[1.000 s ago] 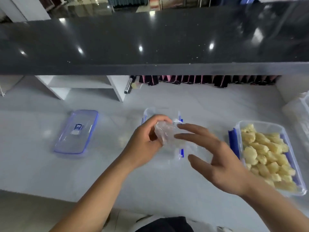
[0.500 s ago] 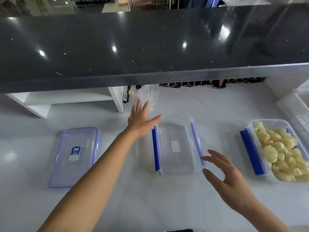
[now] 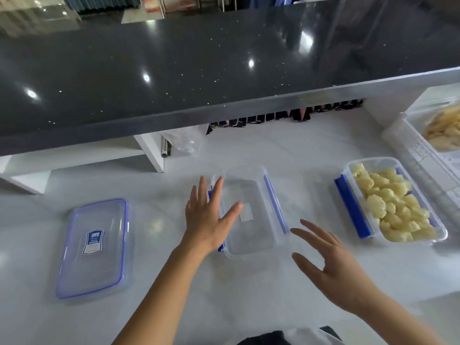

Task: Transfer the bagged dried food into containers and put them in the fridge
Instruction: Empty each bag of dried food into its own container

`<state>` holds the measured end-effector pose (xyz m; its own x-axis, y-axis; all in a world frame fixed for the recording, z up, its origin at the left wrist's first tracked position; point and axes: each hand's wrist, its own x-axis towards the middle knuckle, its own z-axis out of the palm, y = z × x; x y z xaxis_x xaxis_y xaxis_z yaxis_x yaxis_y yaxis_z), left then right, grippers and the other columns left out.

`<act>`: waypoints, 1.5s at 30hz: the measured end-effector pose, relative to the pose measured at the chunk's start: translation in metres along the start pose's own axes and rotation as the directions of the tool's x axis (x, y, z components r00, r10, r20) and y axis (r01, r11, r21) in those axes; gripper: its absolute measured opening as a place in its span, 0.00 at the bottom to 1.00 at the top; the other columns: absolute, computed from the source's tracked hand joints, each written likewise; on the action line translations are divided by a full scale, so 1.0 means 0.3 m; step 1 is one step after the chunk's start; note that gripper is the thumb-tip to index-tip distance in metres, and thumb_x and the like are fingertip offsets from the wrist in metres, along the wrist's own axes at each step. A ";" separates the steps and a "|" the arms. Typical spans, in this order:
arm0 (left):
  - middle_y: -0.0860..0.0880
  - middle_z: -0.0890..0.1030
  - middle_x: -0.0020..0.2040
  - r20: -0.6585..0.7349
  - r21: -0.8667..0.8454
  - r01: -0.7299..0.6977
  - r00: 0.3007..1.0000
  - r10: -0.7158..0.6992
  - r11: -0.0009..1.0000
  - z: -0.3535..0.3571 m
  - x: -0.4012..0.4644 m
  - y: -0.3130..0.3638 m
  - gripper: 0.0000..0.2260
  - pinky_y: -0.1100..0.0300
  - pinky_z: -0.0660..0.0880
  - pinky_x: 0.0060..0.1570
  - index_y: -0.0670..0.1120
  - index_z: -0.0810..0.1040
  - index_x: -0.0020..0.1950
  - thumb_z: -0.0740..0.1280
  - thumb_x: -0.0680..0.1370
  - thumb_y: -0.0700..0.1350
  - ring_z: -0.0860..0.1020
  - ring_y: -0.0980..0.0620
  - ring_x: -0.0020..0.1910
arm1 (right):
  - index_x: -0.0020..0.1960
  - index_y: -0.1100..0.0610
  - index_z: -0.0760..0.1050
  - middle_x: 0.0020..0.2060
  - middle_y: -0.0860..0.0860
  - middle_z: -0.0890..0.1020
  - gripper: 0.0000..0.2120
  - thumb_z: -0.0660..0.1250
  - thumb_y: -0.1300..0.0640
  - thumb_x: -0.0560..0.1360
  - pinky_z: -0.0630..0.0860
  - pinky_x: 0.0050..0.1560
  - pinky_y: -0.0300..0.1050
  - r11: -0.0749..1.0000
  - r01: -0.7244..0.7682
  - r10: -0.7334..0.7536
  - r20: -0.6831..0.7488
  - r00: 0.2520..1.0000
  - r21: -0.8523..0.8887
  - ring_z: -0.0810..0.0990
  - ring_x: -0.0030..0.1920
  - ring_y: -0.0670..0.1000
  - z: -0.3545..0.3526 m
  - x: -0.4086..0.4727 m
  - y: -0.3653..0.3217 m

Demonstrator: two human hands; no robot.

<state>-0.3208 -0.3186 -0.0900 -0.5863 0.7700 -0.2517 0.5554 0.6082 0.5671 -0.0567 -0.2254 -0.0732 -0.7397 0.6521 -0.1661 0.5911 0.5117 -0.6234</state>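
Note:
An empty clear container with blue clips sits in the middle of the white counter. My left hand hovers over its left rim with straight, spread fingers and holds nothing. Just right of the container my right hand is open too, fingers spread above the counter. A second clear container at the right is full of pale yellow dried food pieces. The crumpled empty plastic bag lies at the back under the dark shelf.
A clear lid with a blue rim and label lies flat at the left. A dark glossy countertop overhangs the back. At the far right stands a white tray beside another bag of yellowish food. Dark packets line the back.
My left hand let go of the crumpled bag at the back and drew back to the empty container's left rim. My right hand stayed open beside the container.

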 end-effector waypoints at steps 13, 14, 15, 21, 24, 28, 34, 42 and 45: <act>0.59 0.25 0.77 0.260 0.256 -0.339 0.926 0.273 0.905 0.227 -0.120 0.458 0.35 0.51 0.32 0.75 0.66 0.37 0.78 0.52 0.78 0.70 0.22 0.58 0.72 | 0.75 0.41 0.68 0.79 0.47 0.62 0.29 0.53 0.33 0.77 0.55 0.77 0.64 0.950 -0.048 0.000 -0.152 0.988 -0.309 0.52 0.81 0.55 -0.319 -0.083 0.263; 0.59 0.25 0.77 0.282 0.260 -0.350 0.919 0.276 0.900 0.255 -0.111 0.512 0.35 0.51 0.31 0.76 0.66 0.37 0.79 0.52 0.78 0.70 0.22 0.58 0.72 | 0.74 0.41 0.68 0.79 0.47 0.61 0.29 0.53 0.32 0.76 0.53 0.78 0.63 0.950 -0.073 0.017 -0.184 0.983 -0.304 0.51 0.81 0.54 -0.368 -0.087 0.315; 0.59 0.25 0.77 0.300 0.254 -0.355 0.913 0.275 0.900 0.283 -0.102 0.567 0.35 0.51 0.31 0.76 0.66 0.37 0.79 0.52 0.78 0.70 0.22 0.58 0.72 | 0.74 0.41 0.68 0.79 0.47 0.61 0.29 0.54 0.32 0.76 0.51 0.78 0.61 0.949 -0.103 0.039 -0.211 0.977 -0.299 0.51 0.81 0.54 -0.420 -0.092 0.372; 0.62 0.29 0.78 0.378 0.160 -0.381 0.876 0.300 0.911 0.449 -0.056 0.903 0.35 0.53 0.37 0.78 0.67 0.41 0.78 0.57 0.77 0.69 0.28 0.58 0.76 | 0.74 0.44 0.69 0.79 0.51 0.63 0.28 0.62 0.35 0.77 0.56 0.76 0.65 0.952 -0.279 0.209 -0.395 0.895 -0.128 0.56 0.80 0.57 -0.738 -0.128 0.718; 0.63 0.33 0.79 0.374 0.116 -0.377 0.874 0.311 0.919 0.492 -0.008 1.065 0.35 0.54 0.38 0.77 0.70 0.43 0.77 0.61 0.77 0.67 0.31 0.58 0.78 | 0.75 0.44 0.67 0.79 0.51 0.62 0.28 0.65 0.40 0.76 0.57 0.76 0.66 0.949 -0.315 0.272 -0.443 0.854 -0.025 0.56 0.79 0.57 -0.864 -0.112 0.853; 0.61 0.32 0.79 0.337 0.197 -0.374 0.894 0.296 0.906 0.543 0.102 1.258 0.37 0.54 0.37 0.76 0.66 0.41 0.79 0.62 0.79 0.65 0.31 0.58 0.78 | 0.76 0.45 0.67 0.79 0.52 0.62 0.28 0.66 0.42 0.77 0.58 0.76 0.65 0.964 -0.263 0.224 -0.431 0.874 -0.032 0.59 0.78 0.58 -1.019 -0.042 0.971; 0.61 0.40 0.81 0.263 0.113 -0.360 0.910 0.321 0.926 0.557 0.239 1.501 0.39 0.48 0.46 0.79 0.67 0.43 0.79 0.65 0.77 0.66 0.40 0.55 0.80 | 0.77 0.45 0.64 0.79 0.52 0.60 0.30 0.68 0.44 0.77 0.52 0.77 0.61 0.977 -0.129 0.050 -0.408 0.912 -0.169 0.55 0.79 0.57 -1.212 0.105 0.992; 0.56 0.72 0.68 0.101 -0.381 -0.218 0.956 0.275 0.898 0.619 0.349 1.627 0.30 0.67 0.69 0.49 0.61 0.65 0.76 0.72 0.77 0.56 0.71 0.58 0.65 | 0.64 0.43 0.77 0.77 0.51 0.64 0.19 0.71 0.42 0.74 0.47 0.76 0.63 0.903 -0.100 -0.020 -0.273 0.962 -0.419 0.52 0.80 0.58 -1.322 0.327 0.992; 0.49 0.81 0.57 -0.035 -0.542 -0.159 0.985 0.168 0.825 0.642 0.377 1.659 0.20 0.64 0.76 0.47 0.54 0.75 0.69 0.72 0.78 0.48 0.79 0.56 0.53 | 0.50 0.45 0.82 0.74 0.49 0.69 0.08 0.70 0.44 0.75 0.47 0.77 0.64 0.908 -0.093 -0.028 -0.282 0.959 -0.408 0.55 0.79 0.57 -1.313 0.349 1.023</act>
<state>0.0028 0.1081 0.0128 -0.5051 0.8538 -0.1257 0.2321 0.2747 0.9331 0.1741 0.2203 0.0191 -0.6354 0.7686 0.0737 0.7370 0.6322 -0.2393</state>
